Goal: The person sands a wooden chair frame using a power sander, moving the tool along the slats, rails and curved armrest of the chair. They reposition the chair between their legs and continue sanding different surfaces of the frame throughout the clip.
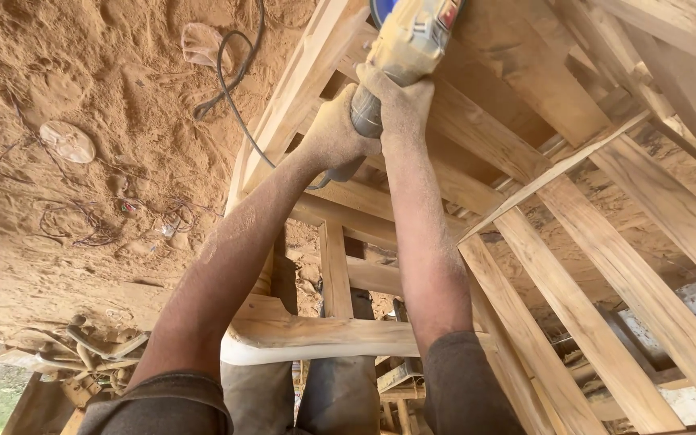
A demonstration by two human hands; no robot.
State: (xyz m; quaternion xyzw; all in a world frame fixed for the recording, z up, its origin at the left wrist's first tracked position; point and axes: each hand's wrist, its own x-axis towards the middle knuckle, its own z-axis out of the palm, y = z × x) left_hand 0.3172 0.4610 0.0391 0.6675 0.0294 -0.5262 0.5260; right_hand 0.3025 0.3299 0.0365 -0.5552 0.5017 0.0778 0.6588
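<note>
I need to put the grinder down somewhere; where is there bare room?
Open sawdust floor lies left of the wooden frame, between the black cord and tangled wires. The frame is all narrow slats. Both hands, left hand and right hand, grip the grinder.

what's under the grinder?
Under the yellow power tool lies a slatted wooden frame; through its gaps, sawdust-covered ground. Both hands, left hand and right hand, hold its grip. The disc's contact point is out of view.
</note>
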